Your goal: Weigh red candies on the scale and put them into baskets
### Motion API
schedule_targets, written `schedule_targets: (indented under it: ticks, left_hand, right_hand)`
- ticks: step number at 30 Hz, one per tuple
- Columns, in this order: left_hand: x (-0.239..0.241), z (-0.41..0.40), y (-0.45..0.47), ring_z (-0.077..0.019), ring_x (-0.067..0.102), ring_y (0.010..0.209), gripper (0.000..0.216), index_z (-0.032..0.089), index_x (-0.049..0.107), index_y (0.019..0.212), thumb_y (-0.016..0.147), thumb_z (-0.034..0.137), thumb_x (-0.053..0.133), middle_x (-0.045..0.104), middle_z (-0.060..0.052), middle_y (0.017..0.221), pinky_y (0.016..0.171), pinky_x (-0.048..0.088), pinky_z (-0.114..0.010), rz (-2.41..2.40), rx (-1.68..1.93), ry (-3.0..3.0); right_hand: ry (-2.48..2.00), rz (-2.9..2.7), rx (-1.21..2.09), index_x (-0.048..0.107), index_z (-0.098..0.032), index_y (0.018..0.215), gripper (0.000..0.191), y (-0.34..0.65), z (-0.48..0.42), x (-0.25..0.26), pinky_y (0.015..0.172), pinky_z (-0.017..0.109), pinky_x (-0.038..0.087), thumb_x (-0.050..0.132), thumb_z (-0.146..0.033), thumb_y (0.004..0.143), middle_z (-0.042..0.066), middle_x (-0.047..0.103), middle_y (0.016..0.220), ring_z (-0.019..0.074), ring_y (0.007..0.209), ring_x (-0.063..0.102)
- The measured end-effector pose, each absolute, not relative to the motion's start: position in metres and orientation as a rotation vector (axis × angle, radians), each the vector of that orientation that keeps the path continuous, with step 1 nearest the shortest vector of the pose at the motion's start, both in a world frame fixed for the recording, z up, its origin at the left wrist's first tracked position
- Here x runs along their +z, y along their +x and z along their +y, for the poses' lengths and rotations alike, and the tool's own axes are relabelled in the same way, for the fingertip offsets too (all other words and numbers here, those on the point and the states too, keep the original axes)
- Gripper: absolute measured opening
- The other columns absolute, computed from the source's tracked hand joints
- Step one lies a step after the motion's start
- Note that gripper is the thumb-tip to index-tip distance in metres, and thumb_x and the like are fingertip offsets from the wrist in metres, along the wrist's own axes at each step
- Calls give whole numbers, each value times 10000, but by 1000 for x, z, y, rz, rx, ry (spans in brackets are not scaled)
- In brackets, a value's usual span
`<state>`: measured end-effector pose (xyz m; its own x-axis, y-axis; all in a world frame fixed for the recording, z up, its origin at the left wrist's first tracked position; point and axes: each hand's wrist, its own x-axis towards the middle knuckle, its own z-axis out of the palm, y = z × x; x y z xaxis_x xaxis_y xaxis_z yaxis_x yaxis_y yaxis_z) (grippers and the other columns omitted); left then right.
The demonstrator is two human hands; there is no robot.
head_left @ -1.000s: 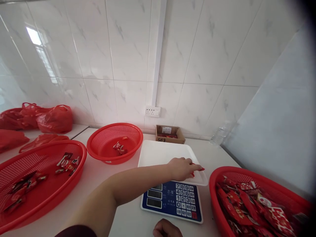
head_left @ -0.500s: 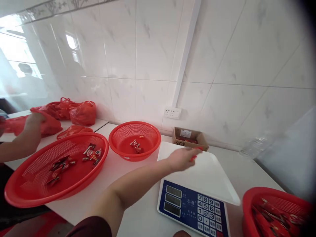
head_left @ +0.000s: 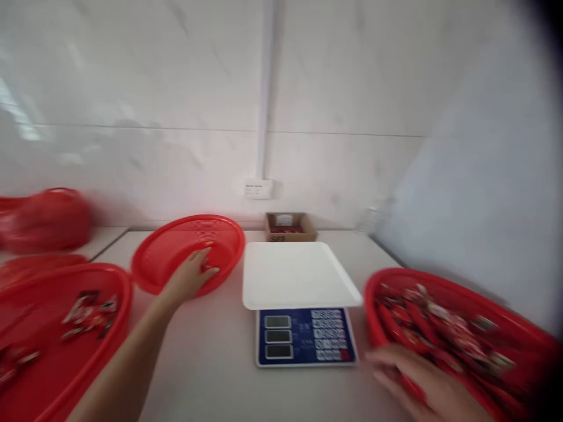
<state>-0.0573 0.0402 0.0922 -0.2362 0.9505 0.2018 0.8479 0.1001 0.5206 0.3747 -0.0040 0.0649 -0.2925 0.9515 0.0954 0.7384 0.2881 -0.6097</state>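
The picture is motion-blurred. My left hand (head_left: 192, 275) reaches into the small round red basket (head_left: 229, 234) left of the scale, and a bit of red packet (head_left: 206, 267) shows between its thumb and fingers. My right hand (head_left: 417, 381) lies low at the front, fingers stretched over the near rim of the red basket (head_left: 519, 334) on the right, which is heaped with several red snack packets (head_left: 440, 328). Between the hands stands a scale with a bare white pan (head_left: 299, 272) and a blue keypad panel (head_left: 305, 337).
A large red basket (head_left: 118, 287) holding several packets sits at the left. Red plastic bags (head_left: 48, 220) lie behind it on the counter. A small cardboard box (head_left: 288, 227) and a wall socket (head_left: 259, 187) are at the tiled back wall. A grey panel closes the right side.
My left hand has swung from the scale pan's right edge leftward into the small round basket, carrying the red packet. My right hand has come up to the right basket's rim. The view turned right.
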Motion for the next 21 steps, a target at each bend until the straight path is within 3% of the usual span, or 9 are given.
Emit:
schedule_targets:
  ticks: [3,5,8,10,15,18,21]
  left_hand:
    - [84,35,-39,-277,581,1025,405,233,523,1188,839,428,455,592,-91,1167,792,505,-403,2289,1130,1881]
    - [72,25,-22,-284,562,1056,304,231,583,1060,844,400,452,632,-84,1086,848,480,-430,2265,1441,1951]
    - [45,6,1,-243,618,927,208,212,597,943,856,338,455,662,-84,926,850,484,-384,2055,1654,2132]
    - [28,-2,10,-211,642,827,162,213,592,900,861,302,463,668,-71,867,789,507,-328,1953,1638,2224]
    - [11,-5,10,-174,666,699,171,226,597,865,851,337,468,693,-34,804,590,526,-234,1881,1533,2203]
    - [11,-5,7,-161,673,641,205,230,603,881,837,380,471,703,-17,764,477,503,-197,1929,1490,2072]
    - [11,-4,7,-144,669,593,207,234,608,883,825,389,484,708,1,726,446,495,-173,1903,1452,2036]
  right_hand:
    - [-1747,-2202,439,625,-276,1068,340,403,13,96,956,389,411,450,-408,808,74,608,1192,257,1102,548]
    - [-1940,-2219,396,542,-248,1210,428,421,24,98,994,408,376,481,-346,797,92,497,1333,269,1214,464]
    - [-2104,-2256,358,427,-238,1325,593,440,35,82,1032,426,324,558,-260,748,97,278,1482,292,1335,290]
    - [-2128,-2268,288,419,-243,1331,611,447,41,70,1036,427,314,553,-191,738,92,221,1504,294,1352,245]
    - [-2092,-2195,165,523,-210,1226,483,463,56,69,972,366,386,423,-82,772,105,465,1363,245,1211,476]
    - [-2107,-2084,190,531,-211,1194,416,476,61,80,891,339,441,410,-140,802,82,620,1183,231,1073,581]
    - [-2121,-1969,221,533,-228,1174,372,484,62,94,833,334,468,429,-232,816,67,660,1121,233,1006,614]
